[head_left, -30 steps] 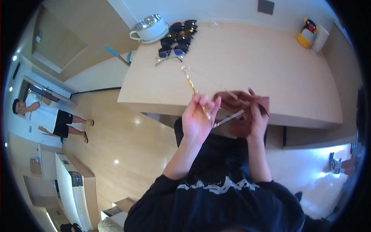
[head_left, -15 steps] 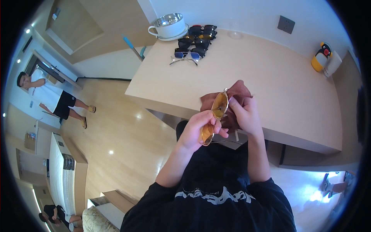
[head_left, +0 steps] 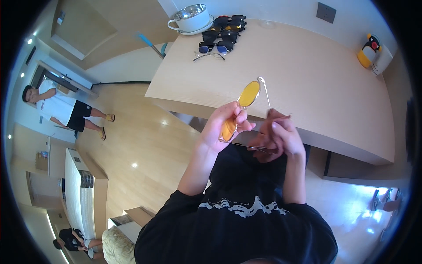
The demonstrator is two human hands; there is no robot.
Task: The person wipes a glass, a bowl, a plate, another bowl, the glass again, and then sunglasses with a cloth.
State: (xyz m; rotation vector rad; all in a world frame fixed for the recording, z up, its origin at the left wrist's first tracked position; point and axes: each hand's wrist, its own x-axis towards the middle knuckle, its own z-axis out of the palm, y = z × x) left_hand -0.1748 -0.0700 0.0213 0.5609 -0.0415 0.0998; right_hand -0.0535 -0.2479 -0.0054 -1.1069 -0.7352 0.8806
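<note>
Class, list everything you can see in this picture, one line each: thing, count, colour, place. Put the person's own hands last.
glasses with yellow lenses: one, thin metal frame, held up in front of the chest
cloth: one, reddish-brown, in the right hand
table: one, light wood, ahead of the person
pile of sunglasses: several, mostly dark, far left corner of the table
clear-lens glasses: one, thin frame, beside the pile
pot: one, white with a metal lid, far left corner
penguin figure: one, black and yellow, far right of the table
other person: one, white top, black shorts, standing at left
left hand: pinches the lower yellow lens
right hand: holds the cloth by a temple arm
</note>
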